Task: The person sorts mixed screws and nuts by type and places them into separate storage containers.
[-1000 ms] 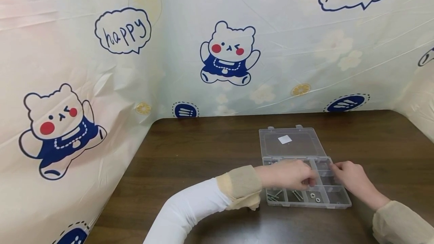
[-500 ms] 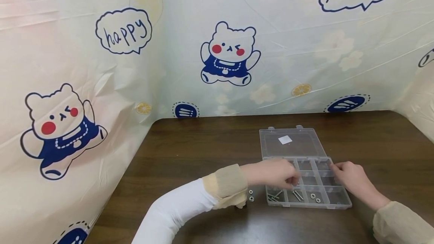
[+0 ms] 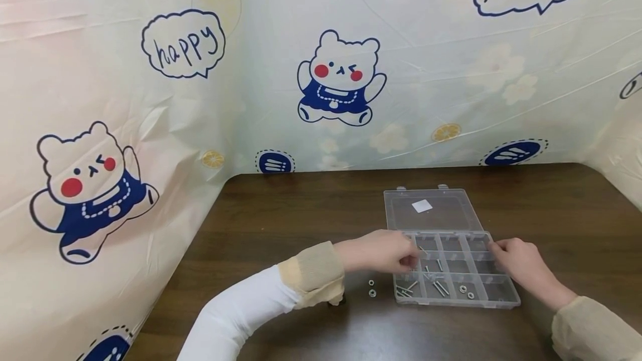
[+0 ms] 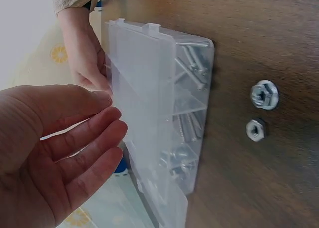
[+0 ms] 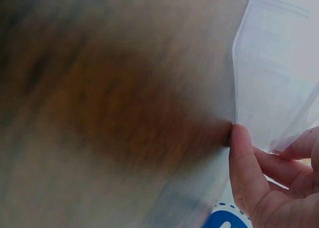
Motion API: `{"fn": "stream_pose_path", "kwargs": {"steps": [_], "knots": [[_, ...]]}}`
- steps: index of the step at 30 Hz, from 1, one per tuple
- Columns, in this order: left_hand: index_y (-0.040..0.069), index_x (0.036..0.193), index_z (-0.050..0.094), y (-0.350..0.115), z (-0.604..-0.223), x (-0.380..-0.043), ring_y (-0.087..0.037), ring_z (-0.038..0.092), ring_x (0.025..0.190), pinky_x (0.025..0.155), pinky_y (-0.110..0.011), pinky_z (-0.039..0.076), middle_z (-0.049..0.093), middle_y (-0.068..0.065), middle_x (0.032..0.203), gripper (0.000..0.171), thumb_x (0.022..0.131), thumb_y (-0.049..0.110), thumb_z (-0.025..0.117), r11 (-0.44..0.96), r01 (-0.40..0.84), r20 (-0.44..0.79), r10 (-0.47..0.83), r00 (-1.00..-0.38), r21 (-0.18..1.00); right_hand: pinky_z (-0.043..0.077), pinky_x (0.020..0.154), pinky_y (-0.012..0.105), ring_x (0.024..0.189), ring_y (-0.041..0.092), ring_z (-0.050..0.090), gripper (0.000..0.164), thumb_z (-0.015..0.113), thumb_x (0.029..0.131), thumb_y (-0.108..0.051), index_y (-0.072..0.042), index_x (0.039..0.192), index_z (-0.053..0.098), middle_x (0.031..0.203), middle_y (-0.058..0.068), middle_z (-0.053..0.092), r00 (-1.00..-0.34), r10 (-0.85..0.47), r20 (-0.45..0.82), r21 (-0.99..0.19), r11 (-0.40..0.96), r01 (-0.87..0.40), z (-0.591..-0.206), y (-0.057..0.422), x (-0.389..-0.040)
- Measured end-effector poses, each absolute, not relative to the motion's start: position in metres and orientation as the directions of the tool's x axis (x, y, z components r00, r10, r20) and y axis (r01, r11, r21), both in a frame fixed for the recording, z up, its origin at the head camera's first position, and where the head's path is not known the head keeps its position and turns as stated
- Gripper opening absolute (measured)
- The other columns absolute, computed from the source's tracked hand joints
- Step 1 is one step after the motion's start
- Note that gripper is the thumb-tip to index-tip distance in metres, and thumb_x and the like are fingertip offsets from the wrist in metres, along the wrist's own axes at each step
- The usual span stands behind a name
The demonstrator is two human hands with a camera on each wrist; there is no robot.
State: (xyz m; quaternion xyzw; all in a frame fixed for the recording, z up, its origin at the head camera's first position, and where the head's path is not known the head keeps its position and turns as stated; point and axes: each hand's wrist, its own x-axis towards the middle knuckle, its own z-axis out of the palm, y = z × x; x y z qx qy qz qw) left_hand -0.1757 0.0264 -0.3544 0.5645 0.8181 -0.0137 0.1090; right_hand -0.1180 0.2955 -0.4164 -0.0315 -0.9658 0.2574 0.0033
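Note:
A clear plastic compartment box (image 3: 504, 294) lies on the table with its lid (image 3: 448, 213) folded back. Thumb and fingers of my right hand (image 3: 524, 267) pinch its right edge, as the right wrist view (image 5: 266, 180) also shows. Over the box's left side hovers my left hand (image 3: 378, 251). Its fingers are loosely bent, and nothing shows between them in the left wrist view. Several screws (image 3: 441, 288) lie in the left and middle compartments; nuts (image 3: 463, 289) sit in one front compartment. Left of the box are a flange nut (image 4: 264, 94) and a hex nut (image 4: 255, 130).
A small white paper square (image 3: 422, 206) shows on the lid. The brown wooden table (image 3: 281, 210) runs back to a printed curtain (image 3: 426, 82) with bears and "happy" bubbles. A small dark object (image 3: 337, 301) is partly hidden below the left cuff.
My left hand has moved left across the box, from the middle compartments to its left side, uncovering screws and the two nuts on the table. My right hand has stayed at the right edge.

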Motion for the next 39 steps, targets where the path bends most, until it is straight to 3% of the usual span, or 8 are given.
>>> {"fn": "stream_pose_path", "kwargs": {"steps": [15, 33, 39], "knots": [[0.019, 0.084, 0.065, -0.010, -0.367, -0.181, 0.005, 0.047, 0.067, 0.060, -0.009, 0.037, 0.059, 0.012, 0.075, 0.009, 0.079, 0.012, 0.062, 0.399, 0.901, -0.151, 0.914, -0.376, 0.170, 0.033, 0.052, 0.030, 0.052, 0.014, 0.041, 0.038, 0.037, 0.093, -0.020, -0.007, 0.066, 0.060, 0.053, -0.002, 0.050, -0.999, 0.044, -0.023, -0.521, 0.852, 0.049, -0.416, 0.296, -0.117], [0.019, 0.080, 0.065, -0.026, -0.390, -0.180, 0.004, 0.049, 0.066, 0.060, -0.009, 0.038, 0.056, 0.014, 0.072, 0.011, 0.074, 0.011, 0.070, 0.462, 0.864, -0.229, 0.879, -0.417, 0.200, 0.034, 0.053, 0.031, 0.053, 0.014, 0.042, 0.039, 0.037, 0.094, -0.021, -0.007, 0.066, 0.060, 0.054, -0.001, 0.050, -0.998, 0.053, -0.030, -0.513, 0.856, 0.061, -0.417, 0.296, -0.117], [0.017, 0.079, 0.066, -0.028, -0.397, -0.179, 0.004, 0.048, 0.067, 0.061, -0.007, 0.036, 0.055, 0.013, 0.073, 0.011, 0.073, 0.011, 0.072, 0.459, 0.863, -0.233, 0.881, -0.412, 0.212, 0.036, 0.054, 0.032, 0.056, 0.014, 0.045, 0.039, 0.036, 0.094, -0.022, -0.004, 0.073, 0.064, 0.056, -0.001, 0.053, -0.996, 0.063, -0.060, -0.509, 0.857, 0.085, -0.417, 0.297, -0.118]]}}
